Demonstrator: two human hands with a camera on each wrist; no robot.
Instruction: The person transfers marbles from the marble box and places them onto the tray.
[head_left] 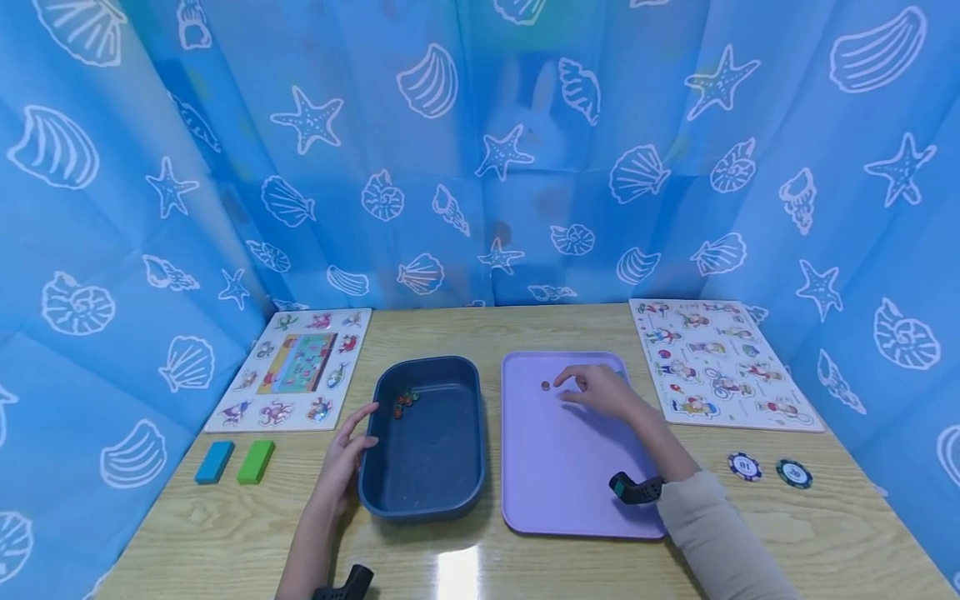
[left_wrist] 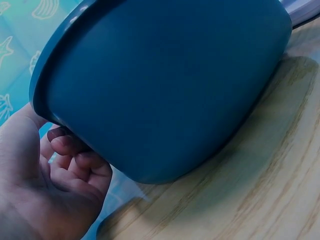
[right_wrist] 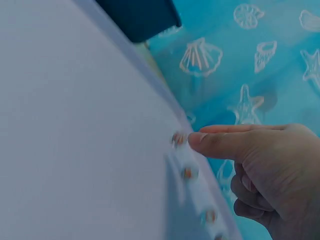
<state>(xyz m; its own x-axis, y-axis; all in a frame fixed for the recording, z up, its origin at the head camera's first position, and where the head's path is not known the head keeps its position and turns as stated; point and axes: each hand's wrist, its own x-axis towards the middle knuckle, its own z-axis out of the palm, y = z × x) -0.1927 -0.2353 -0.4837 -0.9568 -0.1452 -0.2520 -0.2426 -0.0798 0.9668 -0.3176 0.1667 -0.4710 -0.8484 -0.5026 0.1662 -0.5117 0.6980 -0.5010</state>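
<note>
My left hand (head_left: 347, 458) grips the left rim of a dark blue bin (head_left: 431, 467). Its curled fingers (left_wrist: 85, 160) sit under the rim in the left wrist view. Several red and green glass marbles (head_left: 405, 401) lie in the bin's upper left part. Over the far part of a lilac tray (head_left: 558, 492) is my right hand (head_left: 600, 390), thumb and forefinger extended. Just beyond the fingertips sits a small marble (head_left: 545, 386). The right wrist view shows that marble (right_wrist: 179, 139) at the fingertips, with another marble (right_wrist: 190, 173) and more in a row along the tray's edge.
A sea-animal puzzle board (head_left: 255, 408) lies at the left, a people-figure puzzle board (head_left: 720, 367) at the right. Blue block (head_left: 215, 462) and green block (head_left: 257, 462) rest left of the bin. Two poker chips, white-blue (head_left: 745, 467) and dark (head_left: 794, 473), lie right. A patterned curtain (head_left: 480, 208) hangs behind.
</note>
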